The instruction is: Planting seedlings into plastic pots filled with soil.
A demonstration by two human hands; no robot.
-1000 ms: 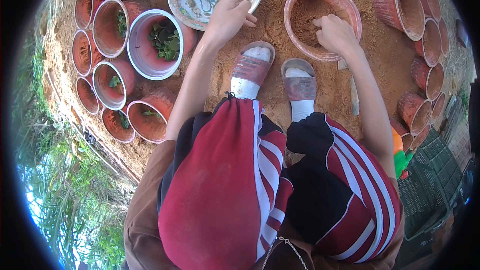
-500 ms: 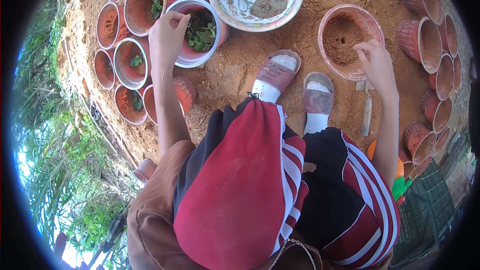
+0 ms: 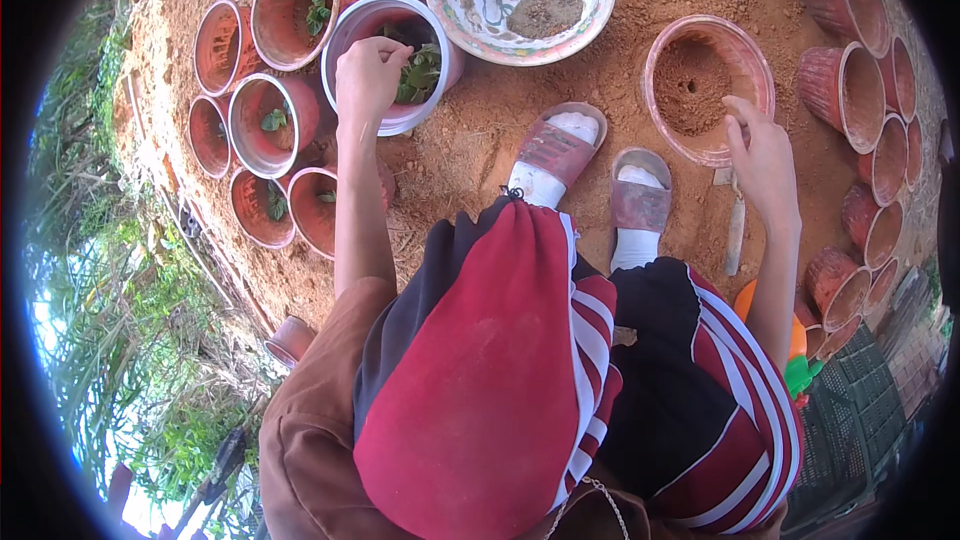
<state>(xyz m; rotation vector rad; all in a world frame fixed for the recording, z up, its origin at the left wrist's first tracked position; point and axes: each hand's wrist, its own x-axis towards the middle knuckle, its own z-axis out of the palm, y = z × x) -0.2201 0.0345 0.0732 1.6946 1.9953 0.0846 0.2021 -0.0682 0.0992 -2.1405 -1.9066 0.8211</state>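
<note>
My left hand [image 3: 367, 80] is over the near rim of a pale-rimmed pot [image 3: 336, 32] holding leafy green seedlings [image 3: 420, 75]. Its fingertips are pinched together beside the leaves; what they hold, if anything, is hidden. To the right, a reddish pot [image 3: 656, 105] contains brown soil [image 3: 685, 105] with a small hole near its middle. My right hand [image 3: 765, 155] hovers at that pot's right rim, thumb and forefinger apart, with nothing visible between them.
A patterned basin [image 3: 470, 32] with some soil stands between the pots. A trowel [image 3: 735, 230] lies below the soil-filled pot. Potted seedlings [image 3: 274, 120] cluster at left; several pots [image 3: 843, 100] lie tipped at right, above a dark crate [image 3: 850, 410]. My sandalled feet stand between.
My left hand has moved right and down, closer to the seedlings in the pale-rimmed pot. My right hand has dropped slightly, and its thumb and forefinger have spread.
</note>
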